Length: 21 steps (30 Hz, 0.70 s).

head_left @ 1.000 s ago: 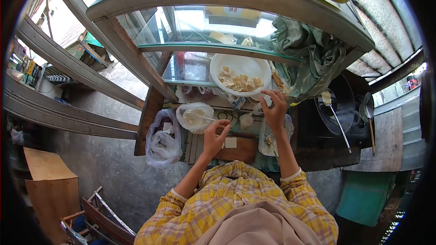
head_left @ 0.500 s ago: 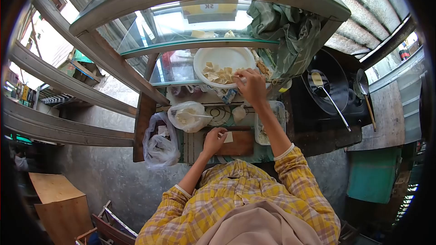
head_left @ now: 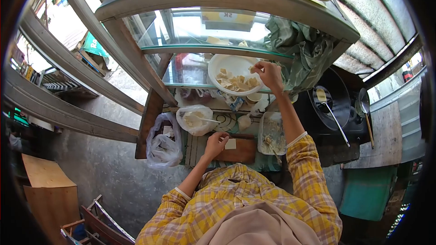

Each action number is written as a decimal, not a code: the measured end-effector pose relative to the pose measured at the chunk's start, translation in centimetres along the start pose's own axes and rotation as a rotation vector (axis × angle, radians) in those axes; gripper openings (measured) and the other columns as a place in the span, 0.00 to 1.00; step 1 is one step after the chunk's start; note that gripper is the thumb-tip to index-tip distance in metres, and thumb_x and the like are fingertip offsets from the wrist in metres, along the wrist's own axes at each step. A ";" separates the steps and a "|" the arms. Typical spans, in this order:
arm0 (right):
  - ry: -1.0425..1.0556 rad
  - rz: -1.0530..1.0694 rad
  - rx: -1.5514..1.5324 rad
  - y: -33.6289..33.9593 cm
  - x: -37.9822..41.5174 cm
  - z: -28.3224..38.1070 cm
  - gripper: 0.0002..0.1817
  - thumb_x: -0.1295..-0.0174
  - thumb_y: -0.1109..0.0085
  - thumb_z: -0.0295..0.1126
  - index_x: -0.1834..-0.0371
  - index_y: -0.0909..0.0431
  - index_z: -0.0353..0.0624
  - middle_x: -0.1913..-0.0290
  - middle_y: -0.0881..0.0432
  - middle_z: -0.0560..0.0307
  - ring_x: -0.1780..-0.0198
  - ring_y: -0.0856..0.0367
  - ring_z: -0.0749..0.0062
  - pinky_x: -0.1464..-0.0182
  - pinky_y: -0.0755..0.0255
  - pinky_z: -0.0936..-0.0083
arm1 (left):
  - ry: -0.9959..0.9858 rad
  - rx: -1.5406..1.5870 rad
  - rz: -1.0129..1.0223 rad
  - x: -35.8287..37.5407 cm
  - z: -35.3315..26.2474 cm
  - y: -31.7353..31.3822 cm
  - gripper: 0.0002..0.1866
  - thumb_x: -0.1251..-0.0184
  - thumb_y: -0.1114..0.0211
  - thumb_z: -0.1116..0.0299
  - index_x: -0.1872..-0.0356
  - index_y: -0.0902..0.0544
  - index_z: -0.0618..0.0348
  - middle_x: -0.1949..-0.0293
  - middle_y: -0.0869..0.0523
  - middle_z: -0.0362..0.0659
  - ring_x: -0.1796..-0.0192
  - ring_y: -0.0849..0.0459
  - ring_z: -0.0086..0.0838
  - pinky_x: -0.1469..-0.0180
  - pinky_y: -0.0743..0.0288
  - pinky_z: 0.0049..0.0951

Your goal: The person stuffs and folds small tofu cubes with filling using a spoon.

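Observation:
My left hand (head_left: 216, 145) rests at the left end of a brown wooden board (head_left: 240, 152), fingers loosely curled and slightly apart, with nothing visible in them. Beside its fingertips a square pale dough wrapper (head_left: 230, 144) lies flat on the board. Over the right rim of a white plastic bowl (head_left: 220, 63), my right hand (head_left: 271, 76) pinches a small pale folded dumpling, partly hidden by the fingers. Several folded dumplings (head_left: 236, 81) lie in the bowl. A clear rectangular container (head_left: 282, 122) with filling and a spoon (head_left: 274, 153) stands right of the board.
A plastic bag (head_left: 195, 124) with pale contents and a white spoon sits behind my left hand; another bag (head_left: 163, 147) is farther left. The bowl stands in a glass-fronted cabinet (head_left: 218, 47) with a hanging cloth (head_left: 299, 50). At right are a black wok (head_left: 334, 104) and utensils.
My right hand has moved from the dumplings to the bowl's right rim. My left hand stays beside the wrapper. The view has shifted, showing more of the container and its spoon.

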State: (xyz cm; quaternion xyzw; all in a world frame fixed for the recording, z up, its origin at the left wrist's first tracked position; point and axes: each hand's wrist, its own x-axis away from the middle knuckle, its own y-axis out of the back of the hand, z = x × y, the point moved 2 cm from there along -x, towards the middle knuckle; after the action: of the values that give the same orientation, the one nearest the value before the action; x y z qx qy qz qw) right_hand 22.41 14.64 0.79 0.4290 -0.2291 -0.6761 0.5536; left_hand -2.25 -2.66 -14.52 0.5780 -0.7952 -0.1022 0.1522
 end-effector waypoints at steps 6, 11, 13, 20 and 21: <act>0.032 0.041 0.190 -0.2 0.2 -0.1 0.05 0.49 0.41 0.31 0.70 0.17 0.48 0.71 0.17 0.58 0.66 0.20 0.62 0.57 0.41 0.60 | 0.008 -0.071 -0.024 0.2 0.1 0.6 0.12 0.42 0.38 0.67 0.60 0.19 0.62 0.65 0.17 0.46 0.67 0.18 0.32 0.63 0.25 0.30; 0.073 -0.005 0.290 -0.4 0.2 -0.2 0.05 0.50 0.41 0.31 0.70 0.17 0.49 0.69 0.17 0.59 0.60 0.22 0.66 0.55 0.42 0.60 | 0.018 -0.090 -0.037 0.6 0.9 0.3 0.12 0.43 0.38 0.67 0.60 0.19 0.62 0.65 0.17 0.47 0.67 0.18 0.33 0.63 0.25 0.31; 0.072 0.010 0.293 -0.3 0.3 0.0 0.05 0.50 0.41 0.30 0.70 0.17 0.50 0.69 0.17 0.60 0.59 0.22 0.67 0.54 0.42 0.60 | 0.020 -0.093 -0.034 0.7 0.8 0.2 0.12 0.43 0.38 0.67 0.60 0.19 0.61 0.65 0.18 0.47 0.67 0.18 0.33 0.63 0.25 0.32; 0.081 0.012 0.309 -0.4 0.7 -0.2 0.05 0.50 0.41 0.31 0.71 0.17 0.50 0.69 0.17 0.61 0.59 0.23 0.68 0.54 0.43 0.61 | -0.066 -0.187 -0.049 0.3 1.9 -0.2 0.11 0.44 0.38 0.68 0.62 0.19 0.62 0.67 0.19 0.48 0.66 0.19 0.36 0.63 0.25 0.33; 0.077 0.014 0.310 -0.4 0.7 -0.1 0.05 0.50 0.40 0.31 0.71 0.17 0.50 0.69 0.17 0.62 0.59 0.23 0.68 0.54 0.43 0.61 | -0.070 -0.197 -0.047 0.2 2.0 -0.3 0.11 0.44 0.38 0.68 0.62 0.19 0.62 0.68 0.19 0.47 0.66 0.19 0.36 0.63 0.25 0.34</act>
State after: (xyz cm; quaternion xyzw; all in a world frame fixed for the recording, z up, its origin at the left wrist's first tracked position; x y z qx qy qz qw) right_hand 22.32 14.09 0.21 0.5333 -0.3124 -0.6118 0.4936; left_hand -2.75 -2.98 -16.46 0.5748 -0.7724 -0.2034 0.1779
